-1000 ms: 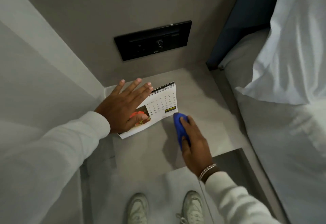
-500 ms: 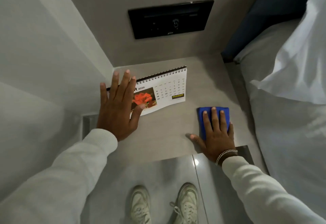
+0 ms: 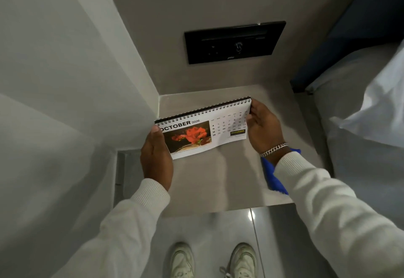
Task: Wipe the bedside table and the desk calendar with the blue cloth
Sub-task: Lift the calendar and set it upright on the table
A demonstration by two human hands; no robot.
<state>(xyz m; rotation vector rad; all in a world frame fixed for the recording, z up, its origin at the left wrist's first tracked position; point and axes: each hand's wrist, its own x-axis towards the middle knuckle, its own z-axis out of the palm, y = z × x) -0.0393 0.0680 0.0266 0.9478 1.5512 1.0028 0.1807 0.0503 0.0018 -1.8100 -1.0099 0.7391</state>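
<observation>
The spiral-bound desk calendar (image 3: 203, 129), showing October 2026 and a red flower photo, is held tilted above the grey bedside table (image 3: 218, 179). My left hand (image 3: 156, 155) grips its left end and my right hand (image 3: 263, 127) grips its right end. The blue cloth (image 3: 273, 175) lies on the table's right part, mostly hidden under my right wrist and white sleeve; neither hand holds it.
A black switch panel (image 3: 235, 41) is set in the wall behind the table. A bed with white linen (image 3: 367, 111) and a dark headboard borders the table on the right. A wall closes the left side. My white shoes (image 3: 181, 260) stand on glossy floor below.
My right hand left the blue cloth on the table and moved to the calendar's right end. My left hand shifted from pressing on the calendar to gripping its left end; both lifted it.
</observation>
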